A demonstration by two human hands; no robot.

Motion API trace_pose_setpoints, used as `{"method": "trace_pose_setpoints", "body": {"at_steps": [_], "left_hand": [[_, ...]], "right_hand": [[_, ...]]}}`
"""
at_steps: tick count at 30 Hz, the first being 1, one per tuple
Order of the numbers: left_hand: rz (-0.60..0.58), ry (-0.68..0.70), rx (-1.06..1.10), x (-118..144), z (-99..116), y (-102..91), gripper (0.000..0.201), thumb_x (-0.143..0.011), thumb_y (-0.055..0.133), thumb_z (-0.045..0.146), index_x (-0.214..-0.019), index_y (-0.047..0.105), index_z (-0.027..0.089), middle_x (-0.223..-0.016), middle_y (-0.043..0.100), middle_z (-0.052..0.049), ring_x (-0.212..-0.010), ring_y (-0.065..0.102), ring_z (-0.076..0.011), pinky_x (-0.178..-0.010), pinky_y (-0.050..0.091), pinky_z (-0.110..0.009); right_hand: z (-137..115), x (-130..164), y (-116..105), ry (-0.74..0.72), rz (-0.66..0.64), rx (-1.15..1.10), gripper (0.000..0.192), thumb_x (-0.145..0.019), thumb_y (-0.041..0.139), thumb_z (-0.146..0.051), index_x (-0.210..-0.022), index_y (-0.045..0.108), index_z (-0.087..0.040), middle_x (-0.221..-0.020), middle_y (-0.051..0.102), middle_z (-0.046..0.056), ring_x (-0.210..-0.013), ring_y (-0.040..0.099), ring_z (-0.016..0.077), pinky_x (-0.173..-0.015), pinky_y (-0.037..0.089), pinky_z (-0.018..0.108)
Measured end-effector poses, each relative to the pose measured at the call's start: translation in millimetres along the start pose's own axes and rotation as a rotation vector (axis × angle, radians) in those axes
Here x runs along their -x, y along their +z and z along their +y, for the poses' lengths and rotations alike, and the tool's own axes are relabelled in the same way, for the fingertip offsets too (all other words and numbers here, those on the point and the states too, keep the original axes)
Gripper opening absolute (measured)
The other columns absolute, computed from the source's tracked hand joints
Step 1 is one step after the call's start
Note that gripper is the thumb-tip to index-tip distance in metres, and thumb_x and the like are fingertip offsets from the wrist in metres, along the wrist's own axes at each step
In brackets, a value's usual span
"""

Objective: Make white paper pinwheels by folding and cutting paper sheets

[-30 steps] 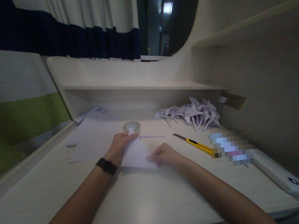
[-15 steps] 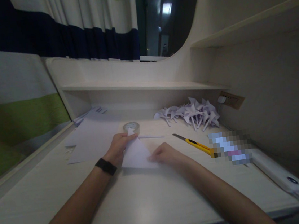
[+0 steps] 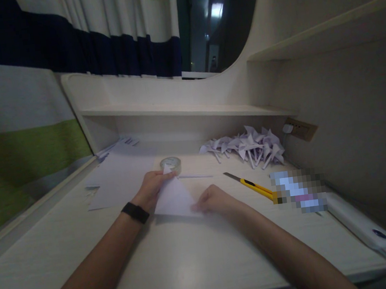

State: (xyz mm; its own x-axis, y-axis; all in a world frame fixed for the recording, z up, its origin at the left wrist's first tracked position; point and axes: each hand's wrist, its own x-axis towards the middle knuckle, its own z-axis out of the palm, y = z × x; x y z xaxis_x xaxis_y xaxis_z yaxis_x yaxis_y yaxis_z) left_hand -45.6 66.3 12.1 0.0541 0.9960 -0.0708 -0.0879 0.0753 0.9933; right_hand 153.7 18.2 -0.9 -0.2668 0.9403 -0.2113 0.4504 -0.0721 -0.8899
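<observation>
A folded piece of white paper [image 3: 174,198], roughly triangular, is held between my two hands above the desk. My left hand [image 3: 152,187], with a dark band at the wrist, pinches its upper part with the thumb on top. My right hand [image 3: 214,199] has its fingers closed on the paper's lower right corner. Just behind the paper lies a roll of clear tape [image 3: 170,164], partly covered by the paper's tip. A thin white paper stick [image 3: 197,176] lies on the desk beyond my right hand.
Sheets of white paper [image 3: 119,172] lie at the left. Several paper pinwheels [image 3: 249,146] are heaped at the back right. A yellow utility knife [image 3: 258,189], its blade out, lies right of my right hand. A white power strip [image 3: 357,218] runs along the right wall; a pixelated object lies beside it.
The paper's lower left corner has shifted slightly left and up. Both hands keep their hold; the whole view has moved very slightly.
</observation>
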Motion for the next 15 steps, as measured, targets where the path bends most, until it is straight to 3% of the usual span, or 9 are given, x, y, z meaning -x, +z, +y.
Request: {"method": "trace_pose_setpoints", "body": {"at_steps": [7, 15], "left_hand": [[-0.019, -0.007, -0.028, -6.6, -4.3, -3.7, 0.026, -0.060, 0.078, 0.030, -0.056, 0.059, 0.013, -0.043, 0.056, -0.003, -0.037, 0.049, -0.0134, -0.038, 0.033, -0.023], [0.011, 0.019, -0.067, -5.5, -3.1, -4.2, 0.026, -0.061, 0.078, 0.031, -0.056, 0.061, 0.013, -0.043, 0.056, -0.003, -0.037, 0.049, -0.0133, -0.038, 0.032, -0.024]], "right_hand": [[-5.6, 6.8, -4.7, 0.066, -0.043, 0.047, 0.025, -0.059, 0.079, -0.029, -0.047, 0.062, -0.014, -0.040, 0.048, -0.006, -0.040, 0.039, 0.0072, -0.045, 0.028, 0.023], [1.9, 0.2, -7.6, -0.004, -0.094, 0.090, 0.025, -0.062, 0.076, -0.029, -0.049, 0.062, -0.013, -0.041, 0.045, -0.006, -0.042, 0.036, 0.0066, -0.044, 0.027, 0.022]]}}
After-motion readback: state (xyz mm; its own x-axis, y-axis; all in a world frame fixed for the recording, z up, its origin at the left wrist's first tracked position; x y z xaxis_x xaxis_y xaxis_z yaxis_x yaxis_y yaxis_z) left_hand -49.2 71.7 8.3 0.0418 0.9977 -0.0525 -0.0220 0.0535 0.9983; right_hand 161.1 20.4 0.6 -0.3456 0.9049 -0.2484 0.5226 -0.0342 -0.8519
